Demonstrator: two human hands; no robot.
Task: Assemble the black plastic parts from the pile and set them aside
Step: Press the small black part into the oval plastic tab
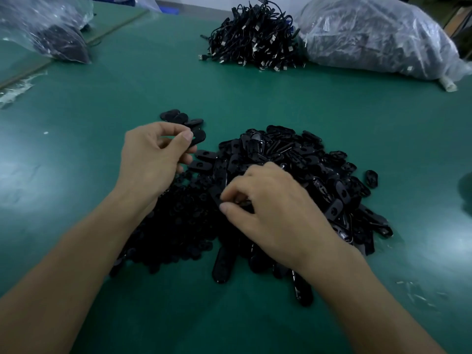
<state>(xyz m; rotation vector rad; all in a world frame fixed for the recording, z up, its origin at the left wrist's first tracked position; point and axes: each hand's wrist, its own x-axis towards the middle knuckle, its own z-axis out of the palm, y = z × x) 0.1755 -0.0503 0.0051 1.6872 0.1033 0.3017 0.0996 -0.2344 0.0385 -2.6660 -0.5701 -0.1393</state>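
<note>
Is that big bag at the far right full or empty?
Full: the bag bulges, dark contents showing through its clear plastic.

Dim, cool light with a bluish cast. A pale sheen lies on the green tabletop (76,175) at the left, and the clear plastic bags (370,34) glare white. The pile of black plastic parts (293,154) merges into a dark mass with few glints. The edges bend and soften.

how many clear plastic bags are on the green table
2: the far-left bag and the far-right bag beside the black cable heap; plastic at the top edge may be a third.
</note>
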